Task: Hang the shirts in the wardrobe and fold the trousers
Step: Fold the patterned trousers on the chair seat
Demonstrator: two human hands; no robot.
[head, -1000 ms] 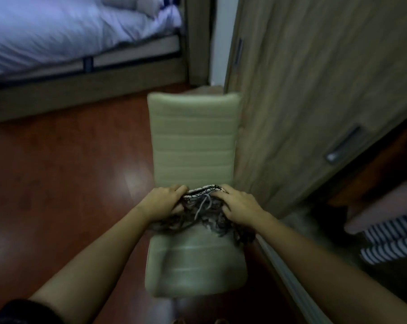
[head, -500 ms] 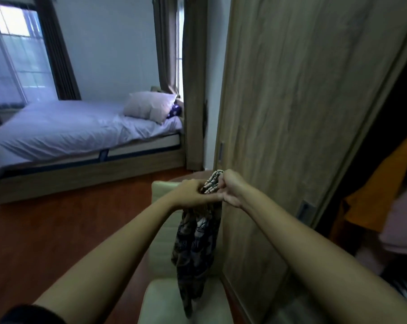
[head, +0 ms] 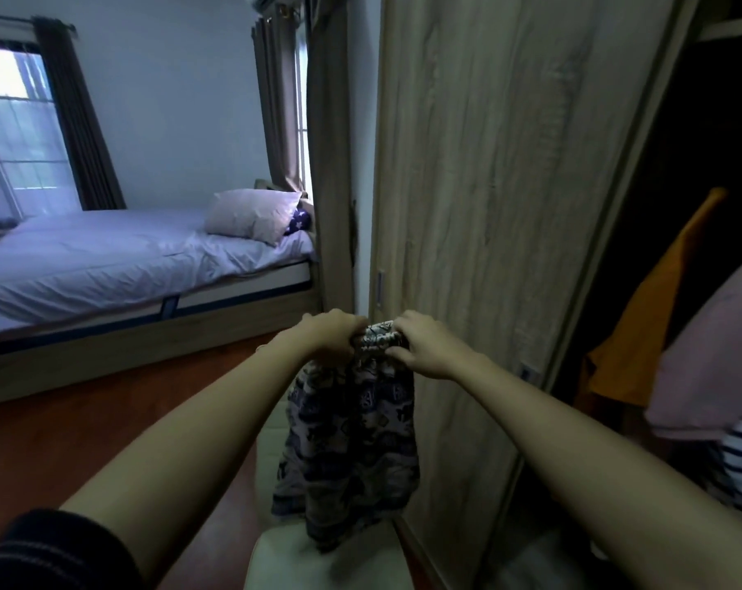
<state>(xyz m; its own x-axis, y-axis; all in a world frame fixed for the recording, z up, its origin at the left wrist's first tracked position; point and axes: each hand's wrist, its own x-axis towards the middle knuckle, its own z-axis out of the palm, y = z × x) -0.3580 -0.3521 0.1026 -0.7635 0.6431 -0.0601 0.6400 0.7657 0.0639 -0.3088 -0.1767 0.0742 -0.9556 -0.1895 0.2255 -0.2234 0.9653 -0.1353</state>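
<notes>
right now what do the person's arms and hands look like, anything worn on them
Both forearms are bare from wrist to elbow. The left hand and right hand wear no gloves; the picture is too dim and soft to tell about rings. A dark sleeve with faint thin lines covers the left upper arm. No sleeve shows on the right arm.

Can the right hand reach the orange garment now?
Probably yes: the open wardrobe leaves the orange garment unblocked, but the right hand grips the patterned trousers and must release them first.
</notes>
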